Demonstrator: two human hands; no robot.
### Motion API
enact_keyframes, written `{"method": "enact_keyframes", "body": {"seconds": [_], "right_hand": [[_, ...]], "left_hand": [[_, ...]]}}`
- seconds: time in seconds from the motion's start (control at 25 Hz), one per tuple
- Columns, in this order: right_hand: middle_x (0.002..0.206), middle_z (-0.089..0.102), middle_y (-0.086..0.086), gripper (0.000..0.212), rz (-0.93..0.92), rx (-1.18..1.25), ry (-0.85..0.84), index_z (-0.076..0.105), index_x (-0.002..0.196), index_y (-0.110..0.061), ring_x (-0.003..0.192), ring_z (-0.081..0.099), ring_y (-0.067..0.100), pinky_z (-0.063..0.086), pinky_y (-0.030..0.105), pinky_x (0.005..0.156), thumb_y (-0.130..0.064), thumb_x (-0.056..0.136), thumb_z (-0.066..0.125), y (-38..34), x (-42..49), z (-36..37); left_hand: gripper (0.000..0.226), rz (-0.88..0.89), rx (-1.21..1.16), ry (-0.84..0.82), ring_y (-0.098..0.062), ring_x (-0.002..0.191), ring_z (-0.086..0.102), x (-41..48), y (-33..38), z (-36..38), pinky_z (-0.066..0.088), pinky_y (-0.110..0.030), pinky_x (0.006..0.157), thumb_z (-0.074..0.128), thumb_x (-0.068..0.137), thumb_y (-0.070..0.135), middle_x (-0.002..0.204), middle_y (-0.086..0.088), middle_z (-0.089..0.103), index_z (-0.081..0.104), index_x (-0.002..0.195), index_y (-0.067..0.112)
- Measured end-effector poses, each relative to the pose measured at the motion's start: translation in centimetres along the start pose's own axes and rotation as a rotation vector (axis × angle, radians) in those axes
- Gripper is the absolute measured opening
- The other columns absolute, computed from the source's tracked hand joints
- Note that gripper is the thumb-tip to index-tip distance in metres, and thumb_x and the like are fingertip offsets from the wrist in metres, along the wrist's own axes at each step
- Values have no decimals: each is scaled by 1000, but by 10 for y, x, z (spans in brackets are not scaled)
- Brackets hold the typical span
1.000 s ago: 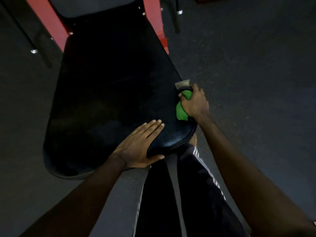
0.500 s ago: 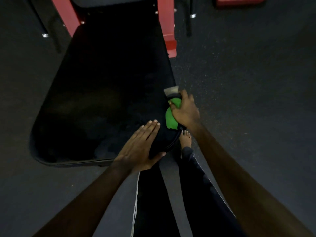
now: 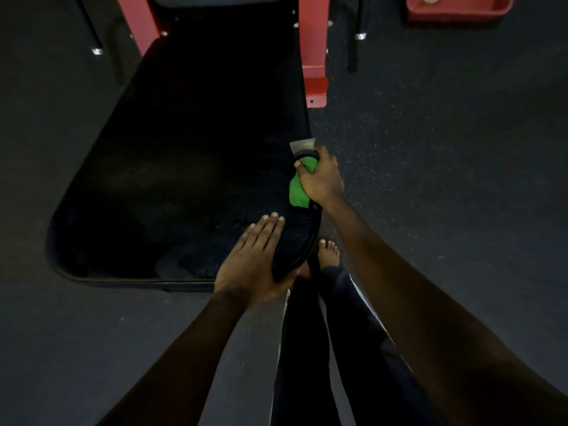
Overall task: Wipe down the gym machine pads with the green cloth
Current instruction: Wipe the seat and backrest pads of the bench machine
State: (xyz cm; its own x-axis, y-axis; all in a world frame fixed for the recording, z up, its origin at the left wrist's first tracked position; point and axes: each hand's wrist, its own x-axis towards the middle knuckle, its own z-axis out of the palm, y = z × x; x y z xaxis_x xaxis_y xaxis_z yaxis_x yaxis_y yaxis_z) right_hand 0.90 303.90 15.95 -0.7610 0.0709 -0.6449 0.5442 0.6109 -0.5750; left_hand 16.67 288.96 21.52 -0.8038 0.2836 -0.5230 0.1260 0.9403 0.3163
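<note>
Your right hand [image 3: 321, 176] grips the green cloth [image 3: 297, 192] in a bunch, fingers curled around it, and presses it on the right edge of the black seat pad [image 3: 172, 167], just near of a small grey tab [image 3: 302, 146] that sticks out there. I think you hold it bunched so that it follows the rounded side of the pad, where a flat cloth would slip off. Your left hand [image 3: 252, 259] lies flat on the near right corner of the pad, fingers straight and together, and holds nothing; I judge it steadies the pad and carries your weight while you lean forward. The pad's top is very dark, so I cannot tell which parts are already wiped. The red frame [image 3: 313, 41] of the machine rises at the far end of the pad, and one red foot [image 3: 315, 90] of it stands just beside the pad's right edge, farther than the cloth. If you wipe farther along this edge, the tab first and then this foot will be in the way. Your bare foot [image 3: 329, 252] is on the dark floor [image 3: 445, 149] just right of the pad's near corner, below your right arm, so take care when you step. A red tray [image 3: 461, 13] lies at the far right, well apart.
</note>
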Motion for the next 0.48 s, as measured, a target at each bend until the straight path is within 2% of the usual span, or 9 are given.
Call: {"method": "enact_keyframes", "body": {"seconds": [0.28, 0.48], "right_hand": [[139, 42, 9, 51, -71, -132, -5, 40, 140, -22, 119, 55, 31, 46, 47, 98, -35, 95, 61, 16, -29, 6], [136, 46, 12, 49, -27, -116, 50, 45, 138, -21, 117, 57, 35, 44, 41, 94, -36, 94, 61, -17, 22, 8]], "left_hand": [[101, -11, 38, 41, -19, 155, 6, 0, -1, 4, -5, -32, 121, 35, 90, 78, 168, -8, 10, 9, 160, 10], [98, -21, 63, 48, -23, 153, 19, -1, 1, 3, 7, -36, 123, 41, 88, 73, 164, -12, 24, 22, 158, 6]]}}
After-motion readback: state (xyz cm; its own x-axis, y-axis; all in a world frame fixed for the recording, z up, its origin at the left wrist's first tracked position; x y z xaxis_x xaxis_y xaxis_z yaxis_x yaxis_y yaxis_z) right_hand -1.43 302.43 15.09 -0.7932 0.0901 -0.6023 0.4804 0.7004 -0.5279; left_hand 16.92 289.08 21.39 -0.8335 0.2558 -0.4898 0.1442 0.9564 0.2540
